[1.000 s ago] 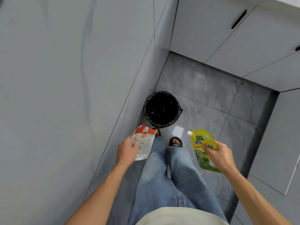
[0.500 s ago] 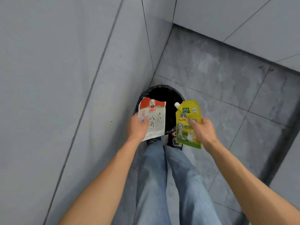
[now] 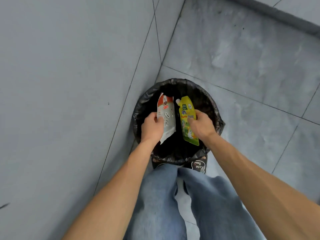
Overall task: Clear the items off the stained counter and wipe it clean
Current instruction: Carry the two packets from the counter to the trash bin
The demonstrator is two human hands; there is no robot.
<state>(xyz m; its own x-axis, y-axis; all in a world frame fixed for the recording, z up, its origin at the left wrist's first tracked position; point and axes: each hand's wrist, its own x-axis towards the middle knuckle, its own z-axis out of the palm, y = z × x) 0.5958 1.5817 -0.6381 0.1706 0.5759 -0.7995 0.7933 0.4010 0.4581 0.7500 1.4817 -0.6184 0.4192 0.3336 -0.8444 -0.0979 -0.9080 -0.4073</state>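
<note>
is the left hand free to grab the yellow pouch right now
Probably not: the left hand already holds the white and red packet, and the right hand grips the yellow pouch over the bin.

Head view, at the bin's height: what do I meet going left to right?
Grey tiled wall → left hand → red-and-white printed packet → yellow spouted pouch → right hand → grey stone floor.

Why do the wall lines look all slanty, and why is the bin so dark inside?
Head view: the wide-angle lens bends and tilts the wall lines; the trash bin has a black liner that swallows light, so its inside shows nothing; the jeans near the lens look soft.
</note>
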